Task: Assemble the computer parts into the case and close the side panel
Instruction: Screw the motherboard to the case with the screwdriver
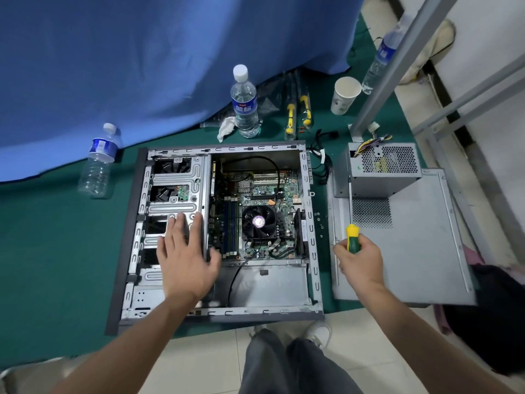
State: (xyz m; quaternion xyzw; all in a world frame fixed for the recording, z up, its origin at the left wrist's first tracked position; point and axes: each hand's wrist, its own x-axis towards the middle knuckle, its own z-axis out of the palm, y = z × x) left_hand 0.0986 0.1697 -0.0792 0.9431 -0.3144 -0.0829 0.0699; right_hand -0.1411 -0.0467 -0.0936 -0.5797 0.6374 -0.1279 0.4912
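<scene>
the case (221, 228) lies on its side, open face up, directly ahead of the person. the left hand (184, 257) is over its drive cage (176, 191); the right hand (359, 261) is just right of the case, over the near-left part of the side panel (412, 251). the panel lies flat beside the case, off it. the power supply (380, 169) sits on the far end of the panel, outside the case, its wires at the top. inside the case: board (255, 211) with cooler fan (258, 222) near its middle.

all of this rests on a green mat (56, 251) on the floor; pale tiles show at the near edge. a blue cloth (142, 66) hangs behind. three bottles (245, 103) stand or lie on the mat, one left of the case, one behind it, one far right. a paper cup (345, 95), two yellow tools (298, 115) and a crumpled tissue (227, 127) lie behind the case. a metal frame (397, 66) rises at right.

left hand: fingers straight and spread, flat on the drive cage, holding nothing. right hand: curled round a screwdriver (352, 238), green and yellow handle up; its tip is hidden.
</scene>
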